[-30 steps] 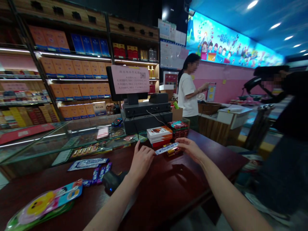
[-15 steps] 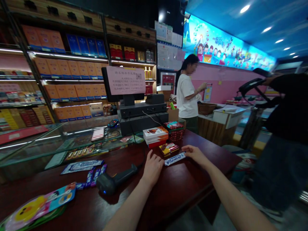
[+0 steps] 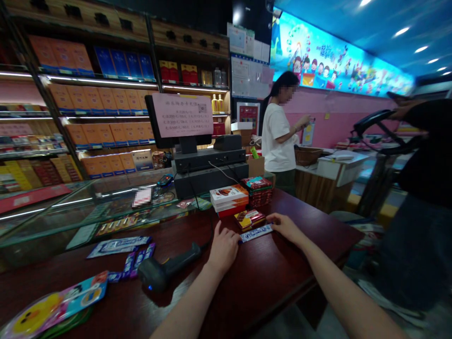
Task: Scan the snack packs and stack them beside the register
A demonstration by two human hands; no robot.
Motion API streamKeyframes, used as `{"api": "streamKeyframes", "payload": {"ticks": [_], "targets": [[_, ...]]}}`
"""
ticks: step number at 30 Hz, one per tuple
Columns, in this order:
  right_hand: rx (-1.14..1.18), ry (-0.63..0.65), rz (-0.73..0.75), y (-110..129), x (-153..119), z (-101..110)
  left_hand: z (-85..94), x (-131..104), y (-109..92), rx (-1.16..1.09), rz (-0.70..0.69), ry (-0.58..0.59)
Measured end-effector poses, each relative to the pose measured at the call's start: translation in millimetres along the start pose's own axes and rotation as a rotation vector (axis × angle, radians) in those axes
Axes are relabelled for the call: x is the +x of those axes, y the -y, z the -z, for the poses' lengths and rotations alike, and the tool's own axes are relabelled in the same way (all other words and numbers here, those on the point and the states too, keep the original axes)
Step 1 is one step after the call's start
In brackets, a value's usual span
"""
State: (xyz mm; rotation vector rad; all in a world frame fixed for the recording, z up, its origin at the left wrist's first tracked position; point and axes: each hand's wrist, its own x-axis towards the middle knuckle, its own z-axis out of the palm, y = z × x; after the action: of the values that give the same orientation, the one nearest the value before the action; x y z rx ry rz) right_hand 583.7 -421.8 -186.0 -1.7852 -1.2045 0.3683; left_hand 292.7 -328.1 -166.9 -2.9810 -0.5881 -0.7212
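Observation:
A slim blue-and-white wrapped snack bar (image 3: pixel 257 233) lies flat on the dark red tabletop, between my two hands. At its left end my left hand (image 3: pixel 224 246) rests low on the table, its fingertips closed on the wrapper and the index finger raised. My right hand (image 3: pixel 285 228) pinches the other end between thumb and fingers. Just behind the bar sits a stack of red-and-yellow snack packs (image 3: pixel 249 219). To the left of my left hand, a black handheld barcode scanner (image 3: pixel 169 268) lies on its side with a blue light showing.
White-and-orange boxes (image 3: pixel 229 197) and red packets (image 3: pixel 259 190) are stacked behind. Purple bars (image 3: pixel 136 263), blue-white packs (image 3: pixel 118 246) and a duck-faced package (image 3: pixel 42 313) lie left. A monitor (image 3: pixel 181 117) faces me beyond. Two people stand farther off, one in a white shirt (image 3: pixel 277 136).
My view has shifted slightly, so the background sits a little differently. Both hands stay at the ends of the snack bar, with little visible movement.

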Motion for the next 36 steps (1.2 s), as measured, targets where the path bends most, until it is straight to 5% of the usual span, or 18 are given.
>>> {"api": "streamKeyframes", "payload": {"ticks": [11,18,36], "targets": [[-0.047,0.012,-0.016,-6,10,0,7.8,3,0,-0.115,0.069,0.020],[-0.037,0.020,-0.039,0,11,-5,2.1,14,-7,-0.334,0.417,-0.073],[0.152,0.148,-0.111,12,28,-22,-2.7,55,-21,-0.573,0.711,0.130]]}}
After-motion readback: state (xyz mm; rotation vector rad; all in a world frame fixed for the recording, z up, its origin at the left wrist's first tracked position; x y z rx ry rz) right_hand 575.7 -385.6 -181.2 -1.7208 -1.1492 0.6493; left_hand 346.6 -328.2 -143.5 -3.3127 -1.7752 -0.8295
